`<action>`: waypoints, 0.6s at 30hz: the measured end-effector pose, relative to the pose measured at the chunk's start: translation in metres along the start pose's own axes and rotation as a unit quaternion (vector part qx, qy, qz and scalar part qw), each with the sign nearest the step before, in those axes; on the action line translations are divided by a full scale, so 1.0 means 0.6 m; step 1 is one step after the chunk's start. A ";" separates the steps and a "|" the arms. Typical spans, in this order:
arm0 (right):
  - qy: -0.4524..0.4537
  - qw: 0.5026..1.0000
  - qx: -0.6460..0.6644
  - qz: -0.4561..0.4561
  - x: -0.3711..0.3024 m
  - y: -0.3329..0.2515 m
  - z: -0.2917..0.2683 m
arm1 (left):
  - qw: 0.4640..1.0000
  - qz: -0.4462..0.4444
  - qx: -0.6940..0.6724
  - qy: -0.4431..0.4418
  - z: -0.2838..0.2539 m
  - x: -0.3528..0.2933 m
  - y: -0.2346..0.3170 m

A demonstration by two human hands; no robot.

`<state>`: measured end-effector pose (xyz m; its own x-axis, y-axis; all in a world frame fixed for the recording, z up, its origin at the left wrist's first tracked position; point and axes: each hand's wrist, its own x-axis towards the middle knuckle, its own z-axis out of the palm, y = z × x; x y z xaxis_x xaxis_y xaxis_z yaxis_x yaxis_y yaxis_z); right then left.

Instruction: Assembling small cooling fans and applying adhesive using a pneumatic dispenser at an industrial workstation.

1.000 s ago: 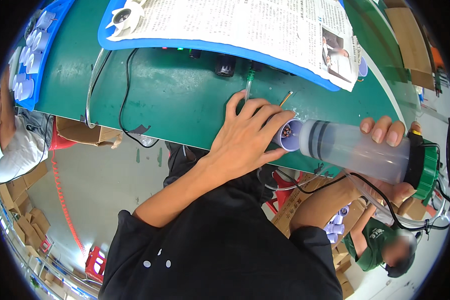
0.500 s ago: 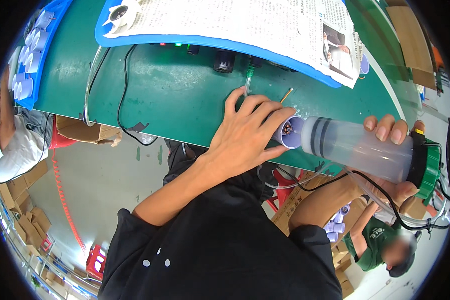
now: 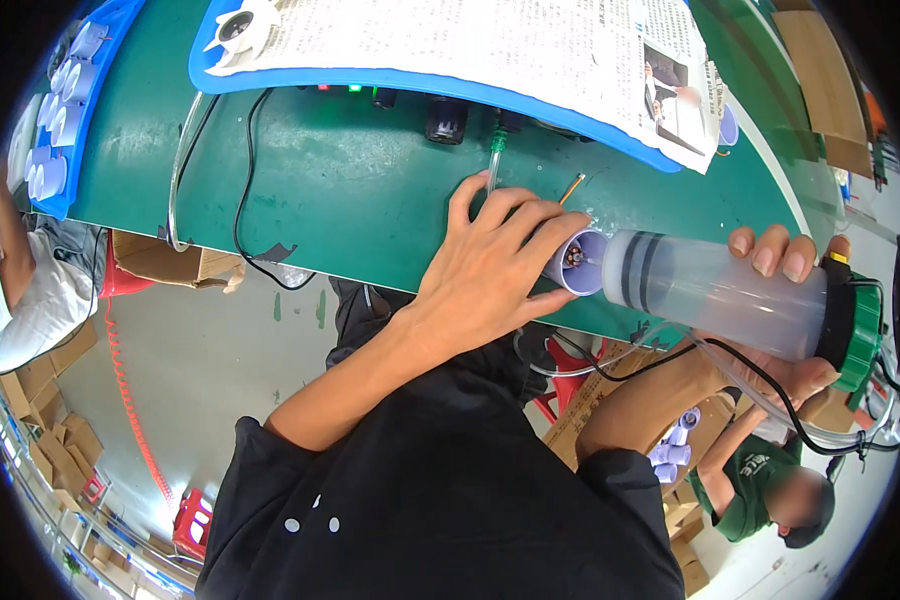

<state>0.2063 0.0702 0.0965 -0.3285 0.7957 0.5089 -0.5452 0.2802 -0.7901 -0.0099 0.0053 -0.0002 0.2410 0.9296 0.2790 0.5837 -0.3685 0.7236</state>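
Observation:
My left hand (image 3: 495, 255) is wrapped round a small lavender plastic cup (image 3: 595, 270) lying on its side at the edge of the green table. Copper-coloured parts show inside the cup's open mouth, which faces right. My right hand (image 3: 780, 270) grips a large translucent dispensing syringe (image 3: 710, 290) with dark rings and a green cap (image 3: 860, 335). The syringe is held level, its front end close against the cup's mouth. Its tip is partly hidden inside the cup. A black cable and a clear hose run from the capped end.
A blue tray (image 3: 420, 90) covered with newspaper (image 3: 450, 40) sits above dark knobs on the green table (image 3: 350, 170). At far left, another blue tray (image 3: 75, 175) holds several white cups. A short wire (image 3: 572, 188) lies beyond my left hand. Co-workers are at both sides.
My hands, the cup and the syringe have hardly moved. The co-worker at lower right has shifted slightly, and so has the arm at far left.

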 end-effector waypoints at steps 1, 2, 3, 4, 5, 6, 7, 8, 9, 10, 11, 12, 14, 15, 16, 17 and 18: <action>0.006 1.000 0.007 -0.007 -0.001 0.002 -0.001 | 1.000 -0.007 -0.003 -0.006 0.000 0.000 0.000; 0.006 1.000 0.008 -0.007 -0.001 0.002 -0.001 | 1.000 -0.008 -0.003 -0.006 0.000 0.000 0.000; 0.013 1.000 0.006 -0.006 -0.001 0.001 -0.002 | 1.000 -0.008 -0.003 -0.006 0.000 0.000 0.000; 0.021 1.000 0.005 -0.006 -0.001 0.001 -0.002 | 1.000 -0.008 -0.004 -0.006 0.000 0.000 0.001; 0.020 1.000 0.006 -0.006 -0.001 0.001 -0.003 | 1.000 -0.008 -0.003 -0.005 0.000 0.000 0.001; 0.028 1.000 0.006 -0.008 -0.002 0.000 -0.005 | 1.000 -0.009 -0.004 -0.005 0.000 0.000 0.001; 0.037 0.999 0.005 -0.010 -0.004 -0.003 -0.007 | 1.000 -0.009 -0.005 -0.005 0.000 0.001 0.001; 0.035 0.999 0.006 -0.010 -0.005 -0.007 -0.010 | 1.000 -0.009 -0.004 -0.003 0.000 0.001 0.000; 0.034 0.999 0.008 -0.013 -0.008 -0.016 -0.015 | 1.000 -0.008 -0.005 -0.003 0.000 0.000 -0.001; 0.033 0.999 0.010 -0.017 -0.011 -0.028 -0.020 | 1.000 -0.007 -0.007 -0.002 0.001 0.001 -0.001; 0.027 0.999 0.000 -0.025 -0.014 -0.046 -0.025 | 1.000 -0.007 -0.004 0.000 0.001 0.000 0.000; 0.029 0.998 -0.016 -0.044 -0.019 -0.067 -0.033 | 1.000 -0.008 -0.006 -0.001 0.001 0.000 0.000; 0.050 0.994 -0.067 -0.068 -0.033 -0.117 -0.047 | 1.000 -0.008 -0.005 0.001 0.001 0.001 0.000; 0.105 0.982 -0.138 -0.079 -0.043 -0.135 -0.055 | 1.000 -0.012 -0.005 0.001 -0.001 -0.001 -0.002; 0.160 0.960 -0.212 -0.091 -0.050 -0.158 -0.065 | 1.000 -0.012 -0.011 0.001 -0.001 -0.001 0.000; 0.221 0.936 -0.263 -0.080 -0.060 -0.176 -0.085 | 1.000 -0.010 -0.007 0.001 -0.001 0.000 0.000; 0.262 0.901 -0.343 -0.037 -0.065 -0.183 -0.107 | 1.000 -0.005 -0.006 0.005 -0.002 0.000 0.001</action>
<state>0.3287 0.0428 0.1414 0.1969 0.8550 0.4798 0.1143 0.4661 -0.8773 -0.0104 0.0050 0.0007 0.2265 0.9334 0.2784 0.5765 -0.3589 0.7341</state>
